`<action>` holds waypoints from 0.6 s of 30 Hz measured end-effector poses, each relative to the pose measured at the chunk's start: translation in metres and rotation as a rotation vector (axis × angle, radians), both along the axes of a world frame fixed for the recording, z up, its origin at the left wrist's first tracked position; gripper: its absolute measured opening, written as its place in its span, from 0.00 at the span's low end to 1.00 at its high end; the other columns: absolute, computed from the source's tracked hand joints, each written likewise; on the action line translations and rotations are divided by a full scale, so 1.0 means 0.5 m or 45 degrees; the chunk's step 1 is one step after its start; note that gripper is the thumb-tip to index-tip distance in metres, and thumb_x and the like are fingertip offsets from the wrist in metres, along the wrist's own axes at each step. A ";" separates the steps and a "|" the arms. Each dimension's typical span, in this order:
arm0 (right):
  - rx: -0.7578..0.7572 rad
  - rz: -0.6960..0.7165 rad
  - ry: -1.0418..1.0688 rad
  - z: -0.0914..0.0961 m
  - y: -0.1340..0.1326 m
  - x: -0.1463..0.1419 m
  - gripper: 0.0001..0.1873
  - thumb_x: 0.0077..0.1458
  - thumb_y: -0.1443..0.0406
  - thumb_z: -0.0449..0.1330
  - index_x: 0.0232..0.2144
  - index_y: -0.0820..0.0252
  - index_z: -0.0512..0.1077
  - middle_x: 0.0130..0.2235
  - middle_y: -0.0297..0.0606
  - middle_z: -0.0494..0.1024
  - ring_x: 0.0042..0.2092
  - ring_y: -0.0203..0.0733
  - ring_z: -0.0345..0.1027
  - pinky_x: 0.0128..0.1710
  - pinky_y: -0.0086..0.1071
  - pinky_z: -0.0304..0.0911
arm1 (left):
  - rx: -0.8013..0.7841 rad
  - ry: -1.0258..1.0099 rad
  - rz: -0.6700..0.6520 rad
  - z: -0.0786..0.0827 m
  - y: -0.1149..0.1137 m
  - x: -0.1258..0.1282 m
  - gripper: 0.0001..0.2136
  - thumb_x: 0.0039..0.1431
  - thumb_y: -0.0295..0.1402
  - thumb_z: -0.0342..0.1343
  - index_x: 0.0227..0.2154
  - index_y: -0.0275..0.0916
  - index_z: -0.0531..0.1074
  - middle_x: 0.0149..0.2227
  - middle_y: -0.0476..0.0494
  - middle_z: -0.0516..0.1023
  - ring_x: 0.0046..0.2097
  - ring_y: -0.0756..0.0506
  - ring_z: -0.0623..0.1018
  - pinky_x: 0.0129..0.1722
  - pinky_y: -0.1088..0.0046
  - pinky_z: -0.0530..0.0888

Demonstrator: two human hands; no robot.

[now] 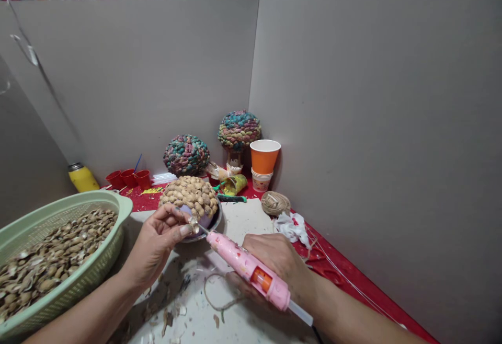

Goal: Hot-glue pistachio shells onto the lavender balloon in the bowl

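My right hand (274, 260) grips a pink hot glue gun (231, 252), with a clear glue stick (300, 312) sticking out of its back end. Between thumb and fingers, my left hand (160, 234) pinches a peanut shell (193, 225), and the gun's nozzle meets it or sits very close. Just behind them a ball covered with peanut shells (188, 195) rests in a metal bowl (215, 224). A bare purple patch (206, 220) shows on the ball's near side, partly hidden by my fingers.
A green basket (125, 205) full of peanut shells stands at left. Behind are red cups (128, 178), a yellow jar (83, 178), two painted shell balls (186, 155), an orange cup (265, 158) and a twine ball (275, 203). Grey panels (353, 98) enclose the table; scraps litter the board (188, 291).
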State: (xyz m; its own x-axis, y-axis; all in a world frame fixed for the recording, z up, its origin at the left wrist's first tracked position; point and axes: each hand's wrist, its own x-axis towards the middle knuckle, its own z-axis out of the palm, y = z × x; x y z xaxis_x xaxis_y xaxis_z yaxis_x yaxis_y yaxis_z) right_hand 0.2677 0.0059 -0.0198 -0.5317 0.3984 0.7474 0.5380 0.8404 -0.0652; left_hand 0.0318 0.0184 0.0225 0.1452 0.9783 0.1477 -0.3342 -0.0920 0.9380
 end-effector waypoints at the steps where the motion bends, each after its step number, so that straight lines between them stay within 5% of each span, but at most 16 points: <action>1: 0.006 0.004 0.004 0.001 0.000 0.000 0.20 0.63 0.55 0.56 0.23 0.57 0.58 0.21 0.28 0.63 0.22 0.32 0.55 0.24 0.32 0.44 | 0.001 0.001 -0.002 0.000 0.000 0.000 0.12 0.46 0.27 0.70 0.29 0.38 0.71 0.30 0.52 0.76 0.33 0.53 0.75 0.36 0.79 0.72; 18: -0.005 0.029 0.039 0.010 -0.002 -0.003 0.21 0.64 0.56 0.53 0.22 0.56 0.57 0.20 0.28 0.62 0.21 0.32 0.52 0.23 0.32 0.42 | 0.015 -0.078 0.018 0.005 0.004 0.002 0.15 0.44 0.25 0.70 0.32 0.39 0.71 0.32 0.51 0.78 0.34 0.53 0.76 0.38 0.79 0.74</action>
